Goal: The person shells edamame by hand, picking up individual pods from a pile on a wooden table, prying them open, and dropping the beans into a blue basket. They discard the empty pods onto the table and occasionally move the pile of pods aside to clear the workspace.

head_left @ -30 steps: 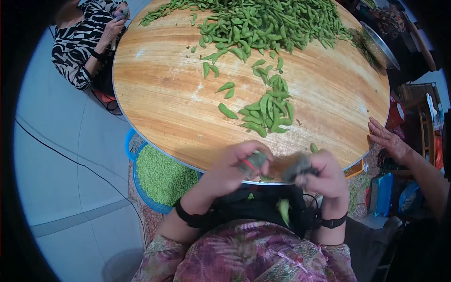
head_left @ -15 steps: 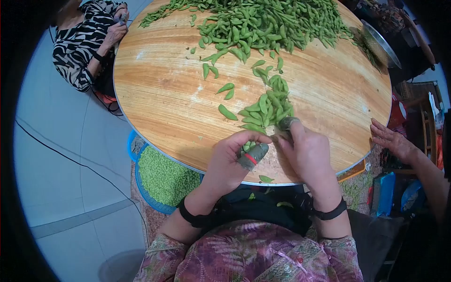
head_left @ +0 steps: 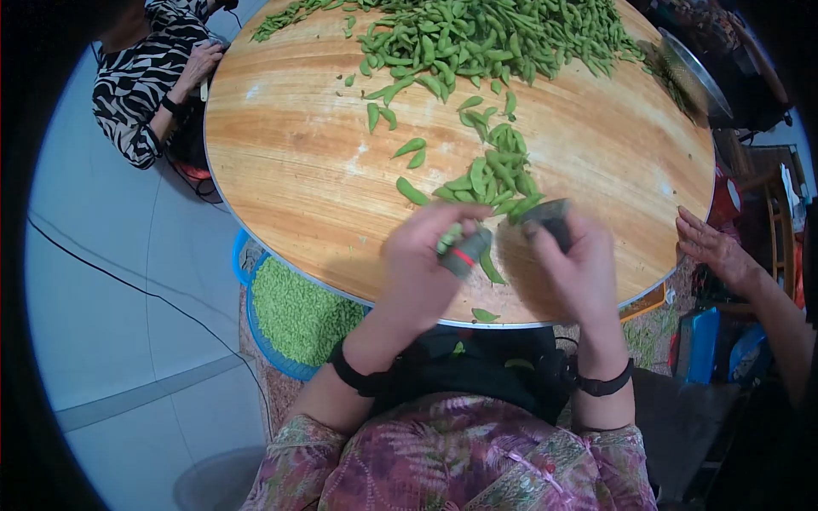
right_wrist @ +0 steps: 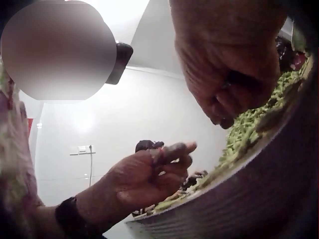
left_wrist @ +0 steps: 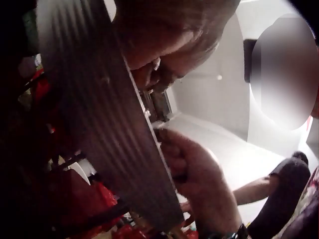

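Note:
My left hand (head_left: 422, 260) curls around several shelled green beans (head_left: 449, 238), its thumb wearing a grey cover with a red band. An edamame pod (head_left: 491, 266) shows just beside that thumb, over the table's near part. With a dark cover on a digit, my right hand (head_left: 579, 255) pinches an edamame pod (head_left: 524, 208) at the near edge of a small pod heap (head_left: 490, 175). In the right wrist view my left hand (right_wrist: 149, 174) is side-on below my right hand (right_wrist: 229, 69). The left wrist view is dark and shows the table's edge (left_wrist: 109, 129).
A large edamame pile (head_left: 494, 43) covers the far side of the round wooden table (head_left: 290, 170). Below its left edge stands a blue basket of shelled beans (head_left: 298, 315). Another person's hand (head_left: 720, 255) rests at the right edge; a person in stripes (head_left: 145, 85) sits at the left.
My right hand went from the table's near edge out to the small heap, then drew slightly back. My left hand keeps the beans and has moved a little farther onto the table. A pod now shows between the hands.

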